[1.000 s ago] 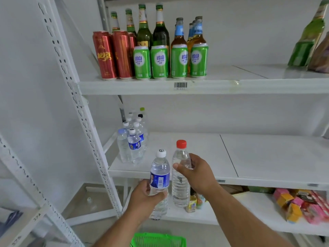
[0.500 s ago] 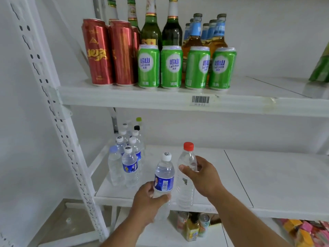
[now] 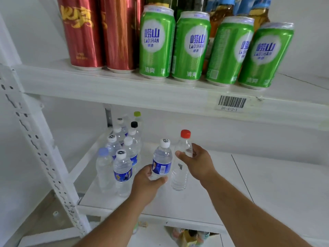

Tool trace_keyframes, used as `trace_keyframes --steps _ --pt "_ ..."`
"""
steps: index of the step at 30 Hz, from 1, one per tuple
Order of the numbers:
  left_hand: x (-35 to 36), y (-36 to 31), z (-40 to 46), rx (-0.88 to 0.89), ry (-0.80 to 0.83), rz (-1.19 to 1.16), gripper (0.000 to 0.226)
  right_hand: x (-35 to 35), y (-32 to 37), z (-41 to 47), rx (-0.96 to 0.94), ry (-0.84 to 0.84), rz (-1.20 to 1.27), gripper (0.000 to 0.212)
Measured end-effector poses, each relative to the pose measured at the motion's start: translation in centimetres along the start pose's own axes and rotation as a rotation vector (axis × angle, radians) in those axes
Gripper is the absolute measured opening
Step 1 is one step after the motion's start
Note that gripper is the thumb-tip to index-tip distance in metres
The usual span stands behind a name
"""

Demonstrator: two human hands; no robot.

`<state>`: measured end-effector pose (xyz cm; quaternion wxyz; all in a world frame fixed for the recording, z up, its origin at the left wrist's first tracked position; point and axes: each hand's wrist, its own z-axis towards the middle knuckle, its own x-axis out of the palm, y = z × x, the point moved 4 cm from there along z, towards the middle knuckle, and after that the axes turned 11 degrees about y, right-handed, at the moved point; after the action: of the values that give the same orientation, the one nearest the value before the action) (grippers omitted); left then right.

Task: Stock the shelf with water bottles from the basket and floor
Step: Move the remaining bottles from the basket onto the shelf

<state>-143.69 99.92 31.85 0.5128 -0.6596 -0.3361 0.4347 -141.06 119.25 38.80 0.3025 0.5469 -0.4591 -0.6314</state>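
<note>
My left hand (image 3: 146,182) grips a white-capped water bottle with a blue label (image 3: 162,158) around its lower half, upright over the middle shelf (image 3: 267,189). My right hand (image 3: 197,162) holds a clear red-capped bottle (image 3: 181,163) by its upper body, just to the right of the first. Both bottles are above the shelf board, the red-capped one close to or on it. A cluster of several water bottles (image 3: 122,157) stands at the shelf's left end, right beside the bottle in my left hand.
The upper shelf (image 3: 124,90) hangs low overhead with red cans (image 3: 83,32), green cans (image 3: 192,45) and glass bottles. A perforated white upright (image 3: 41,148) runs down the left. The middle shelf is bare to the right. Snack items (image 3: 188,236) lie on the shelf below.
Both hands have carried their bottles forward and up over the middle shelf, closer to the bottle cluster. My view has moved in toward the shelf; the green basket is out of sight.
</note>
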Motion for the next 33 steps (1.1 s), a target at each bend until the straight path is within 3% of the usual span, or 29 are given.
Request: trace_keyframes --steps 5,15,19,21,33 --pt "0.6 0.8 4.4 -0.027 -0.067 -0.018 0.033 -0.3 -0.7 5.3 -0.007 0.039 -0.035 0.031" --pt "1.6 2.1 14.2 -0.056 -0.234 -0.016 0.042 0.3 -2.2 14.1 -0.004 0.109 -0.169 0.048" --pt "1.6 1.9 17.6 -0.036 -0.302 -0.018 0.037 0.9 -2.8 16.3 0.004 0.115 -0.142 0.037" --pt "1.3 2.0 19.0 -0.023 -0.330 -0.025 0.035 1.3 -3.0 17.2 0.015 0.125 -0.155 0.045" --pt "0.1 3.9 24.8 -0.005 -0.340 0.015 0.033 1.5 -3.8 21.2 0.052 0.085 -0.165 0.053"
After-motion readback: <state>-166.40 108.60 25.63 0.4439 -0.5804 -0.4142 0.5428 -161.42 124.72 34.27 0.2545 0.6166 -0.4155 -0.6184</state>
